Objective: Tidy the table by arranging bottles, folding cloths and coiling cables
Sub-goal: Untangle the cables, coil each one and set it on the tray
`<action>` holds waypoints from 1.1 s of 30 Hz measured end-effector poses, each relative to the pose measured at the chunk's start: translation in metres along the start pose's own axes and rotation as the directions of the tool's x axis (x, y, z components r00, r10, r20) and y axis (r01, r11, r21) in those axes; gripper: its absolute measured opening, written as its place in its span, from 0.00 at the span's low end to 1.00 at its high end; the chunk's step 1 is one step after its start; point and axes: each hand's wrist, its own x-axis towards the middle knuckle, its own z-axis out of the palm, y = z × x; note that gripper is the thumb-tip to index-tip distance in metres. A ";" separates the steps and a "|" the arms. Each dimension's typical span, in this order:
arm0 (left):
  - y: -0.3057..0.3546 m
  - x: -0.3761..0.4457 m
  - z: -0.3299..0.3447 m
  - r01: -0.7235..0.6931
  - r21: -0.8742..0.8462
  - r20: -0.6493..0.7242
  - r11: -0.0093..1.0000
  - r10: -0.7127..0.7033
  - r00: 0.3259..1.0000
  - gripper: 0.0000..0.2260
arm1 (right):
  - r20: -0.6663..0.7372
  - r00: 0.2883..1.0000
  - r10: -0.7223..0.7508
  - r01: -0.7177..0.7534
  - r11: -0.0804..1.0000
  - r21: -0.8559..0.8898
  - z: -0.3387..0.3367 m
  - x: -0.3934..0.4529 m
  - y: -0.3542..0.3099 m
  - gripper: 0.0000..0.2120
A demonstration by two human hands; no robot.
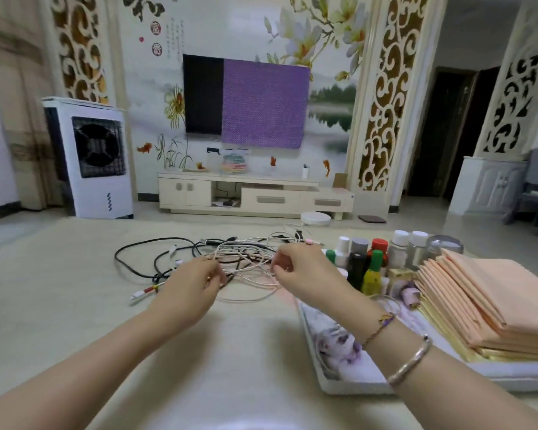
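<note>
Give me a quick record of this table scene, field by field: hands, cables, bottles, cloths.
left hand: pinches a thin pale cable in the tangle
right hand: fingers curled on the same pale cable
cables: black and pale ones tangled, not coiled
bottles: grouped upright, right of the cables
cloths: peach, folded and stacked on the tray
</note>
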 end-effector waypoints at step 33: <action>-0.103 -0.001 -0.025 0.343 -0.342 0.096 0.875 -0.331 0.939 0.23 | -0.191 0.958 -0.214 0.262 0.925 0.277 0.116 0.065 -0.056 0.06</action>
